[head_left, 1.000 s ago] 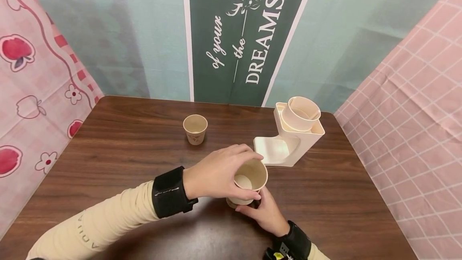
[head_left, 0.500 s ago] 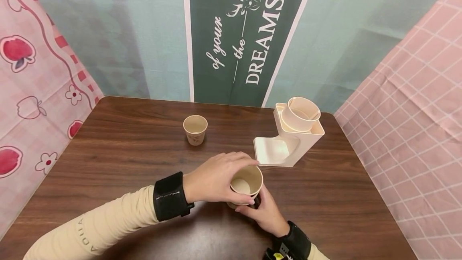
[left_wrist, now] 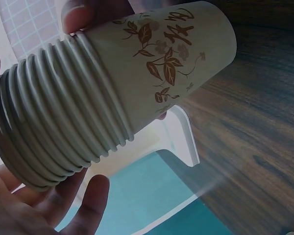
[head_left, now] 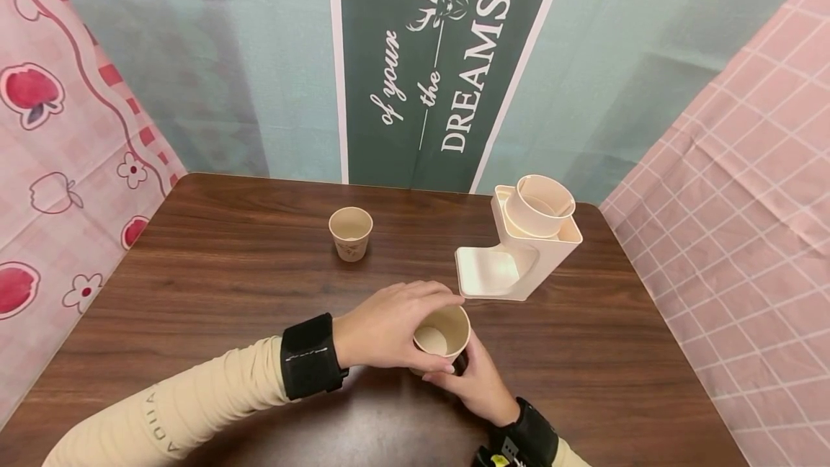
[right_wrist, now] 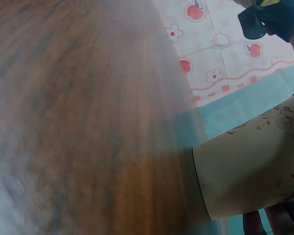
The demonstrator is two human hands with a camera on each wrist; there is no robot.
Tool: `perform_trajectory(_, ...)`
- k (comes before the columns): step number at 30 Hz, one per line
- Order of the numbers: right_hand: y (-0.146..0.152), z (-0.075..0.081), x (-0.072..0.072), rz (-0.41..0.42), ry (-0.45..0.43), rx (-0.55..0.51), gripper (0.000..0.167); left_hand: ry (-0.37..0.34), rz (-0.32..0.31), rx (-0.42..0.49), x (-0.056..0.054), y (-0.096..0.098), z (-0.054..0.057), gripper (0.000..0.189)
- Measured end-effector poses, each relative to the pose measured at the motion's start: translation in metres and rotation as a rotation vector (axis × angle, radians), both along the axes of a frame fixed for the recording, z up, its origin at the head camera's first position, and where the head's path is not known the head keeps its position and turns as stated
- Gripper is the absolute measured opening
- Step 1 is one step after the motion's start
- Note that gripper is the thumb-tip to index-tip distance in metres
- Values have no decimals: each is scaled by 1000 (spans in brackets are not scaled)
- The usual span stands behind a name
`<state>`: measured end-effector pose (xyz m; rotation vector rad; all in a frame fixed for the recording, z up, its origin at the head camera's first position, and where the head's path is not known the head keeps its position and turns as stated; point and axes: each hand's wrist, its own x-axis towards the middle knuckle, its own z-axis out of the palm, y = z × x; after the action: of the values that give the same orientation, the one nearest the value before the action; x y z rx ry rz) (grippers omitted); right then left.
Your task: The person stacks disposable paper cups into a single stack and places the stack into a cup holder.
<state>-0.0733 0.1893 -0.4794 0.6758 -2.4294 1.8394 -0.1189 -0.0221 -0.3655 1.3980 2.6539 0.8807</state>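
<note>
A stack of paper cups (head_left: 447, 334), nested inside one another, stands between my two hands near the table's middle. My left hand (head_left: 385, 328) curls over the top and grips the rim of the uppermost cup. Lower down, my right hand (head_left: 481, 386) holds the stack's side, thumb in front. The left wrist view shows several stacked rims (left_wrist: 63, 107) and the lowest cup's printed brown leaves (left_wrist: 166, 63). In the right wrist view the cup's pale lower wall (right_wrist: 245, 166) shows by the wood surface, with the right hand mostly cut off.
A single paper cup (head_left: 351, 235) stands upright at the back of the brown table (head_left: 214, 265). To the back right is a cream plastic stand (head_left: 545, 254) with a round collar (head_left: 540, 206) on top and a flat foot. Fabric curtains line the back and both sides.
The left hand has come down a little with the uppermost cup, which now sits deeper over the stack. The right hand stays in place; the single cup and the stand have not moved.
</note>
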Motion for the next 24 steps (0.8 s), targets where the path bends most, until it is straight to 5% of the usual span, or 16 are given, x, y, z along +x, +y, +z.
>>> perform_trajectory(24, 1, -2, -1, 38, 55, -28, 77, 15, -24, -28, -2, -1, 0, 77)
